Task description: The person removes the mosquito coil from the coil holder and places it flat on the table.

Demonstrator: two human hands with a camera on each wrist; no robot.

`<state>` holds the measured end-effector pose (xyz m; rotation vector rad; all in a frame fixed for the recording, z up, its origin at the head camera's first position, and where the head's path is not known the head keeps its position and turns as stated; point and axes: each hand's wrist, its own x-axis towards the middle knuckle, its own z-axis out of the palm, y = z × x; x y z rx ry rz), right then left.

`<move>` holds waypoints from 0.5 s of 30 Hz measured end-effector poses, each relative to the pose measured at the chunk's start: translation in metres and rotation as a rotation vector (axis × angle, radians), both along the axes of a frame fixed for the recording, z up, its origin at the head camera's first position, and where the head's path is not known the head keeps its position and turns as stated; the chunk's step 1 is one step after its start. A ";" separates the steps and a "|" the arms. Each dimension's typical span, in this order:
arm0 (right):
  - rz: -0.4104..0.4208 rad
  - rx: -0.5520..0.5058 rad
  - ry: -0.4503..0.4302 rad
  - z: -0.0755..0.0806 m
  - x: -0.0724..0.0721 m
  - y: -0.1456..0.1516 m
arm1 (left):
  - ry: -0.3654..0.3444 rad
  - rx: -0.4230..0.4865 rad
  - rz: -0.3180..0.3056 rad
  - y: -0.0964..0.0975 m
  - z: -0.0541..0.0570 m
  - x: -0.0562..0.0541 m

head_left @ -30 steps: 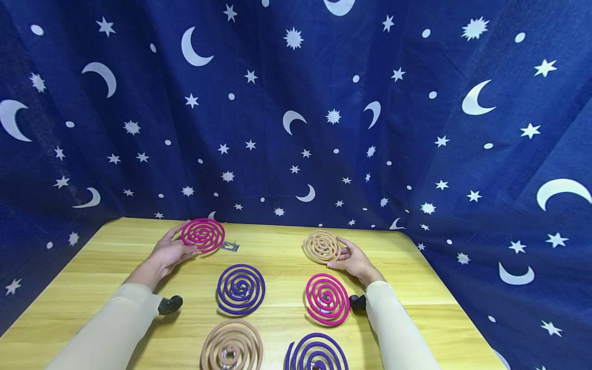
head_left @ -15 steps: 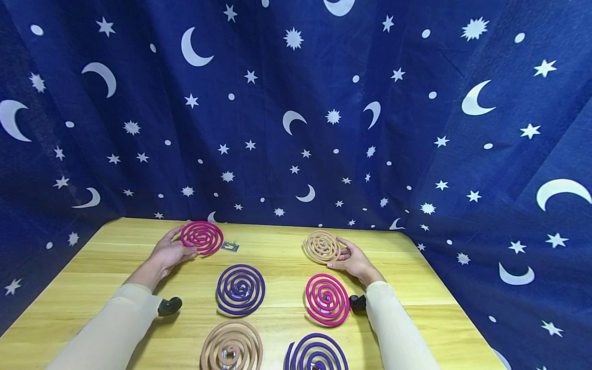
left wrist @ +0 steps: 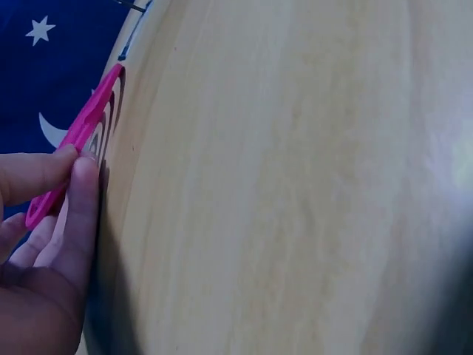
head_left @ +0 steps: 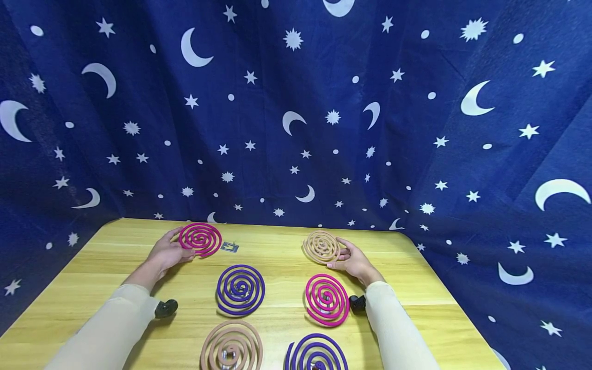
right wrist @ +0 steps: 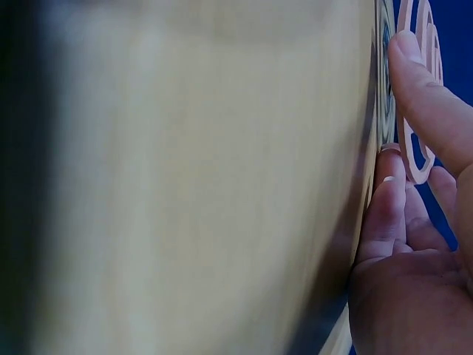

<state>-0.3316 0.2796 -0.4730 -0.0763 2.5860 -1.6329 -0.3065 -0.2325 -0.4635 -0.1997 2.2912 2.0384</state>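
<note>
Head view: a pale wooden table [head_left: 282, 252] ends against a dark blue curtain [head_left: 259, 133] with white moons and stars, which also hangs along both sides. Taking the middle purple coil [head_left: 241, 289] as landmark: beyond it and to the left, the left hand [head_left: 167, 254] grips the far pink coil [head_left: 201, 239]; just behind the landmark lies a small metal stand [head_left: 229, 247]. Beyond it and to the right, the right hand [head_left: 354, 263] holds the far tan coil [head_left: 321, 245] by its edge. The near pink coil [head_left: 326, 298] sits to its right, the near tan coil [head_left: 234, 348] in front, the near purple coil [head_left: 318, 354] in front and right. Bare wood runs between the two columns and outside both arms.

Left wrist view: thumb and fingers pinch the pink coil, tilted.

Right wrist view: thumb and fingers clasp the tan coil; wood stretches beside it.
</note>
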 end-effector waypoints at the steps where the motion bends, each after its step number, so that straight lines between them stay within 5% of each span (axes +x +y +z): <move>1: 0.000 -0.003 0.000 0.000 0.000 0.000 | 0.000 -0.017 -0.001 0.000 0.000 0.000; 15: 0.003 -0.018 -0.003 -0.001 -0.001 0.001 | -0.043 -0.328 -0.002 -0.008 0.004 0.000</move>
